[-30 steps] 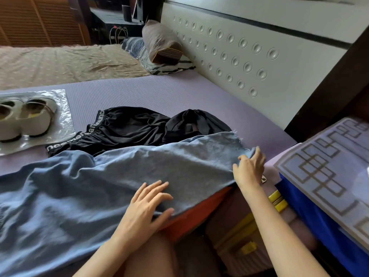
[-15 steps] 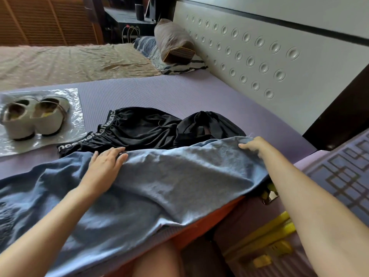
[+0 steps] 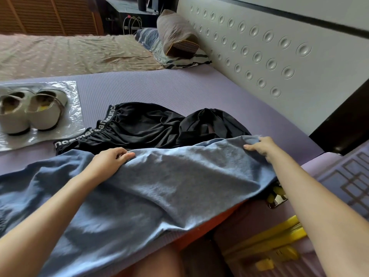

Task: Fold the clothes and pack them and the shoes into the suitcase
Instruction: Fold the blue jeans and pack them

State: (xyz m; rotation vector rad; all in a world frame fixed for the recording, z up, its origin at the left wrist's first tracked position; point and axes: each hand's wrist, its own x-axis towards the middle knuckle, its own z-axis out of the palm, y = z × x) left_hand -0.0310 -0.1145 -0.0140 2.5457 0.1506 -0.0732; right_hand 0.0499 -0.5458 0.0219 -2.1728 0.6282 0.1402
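Observation:
A blue-grey garment [image 3: 169, 186] lies spread across the purple mat in front of me. My left hand [image 3: 110, 159] curls around its far edge near the middle. My right hand [image 3: 261, 145] pinches the same far edge at its right corner. Beyond the edge lie black shorts [image 3: 139, 126] with a lettered waistband, partly covered by the blue cloth. A pair of cream shoes [image 3: 30, 110] stands on a clear plastic sheet [image 3: 73, 96] at the left. The open suitcase [image 3: 279, 246] with yellow straps sits low at the right; its patterned lid [image 3: 351, 180] stands beside it.
The purple mat [image 3: 179, 84] covers the bed ahead. A beige bedspread [image 3: 69, 52] and a brown bolster pillow [image 3: 177, 35] lie farther back. A white headboard [image 3: 269, 43] with round dimples runs along the right. An orange edge [image 3: 215, 224] shows under the blue cloth.
My left hand slid from the near part of the blue garment up to its far edge and closed on it. My right hand shifted along that edge and keeps hold of the corner.

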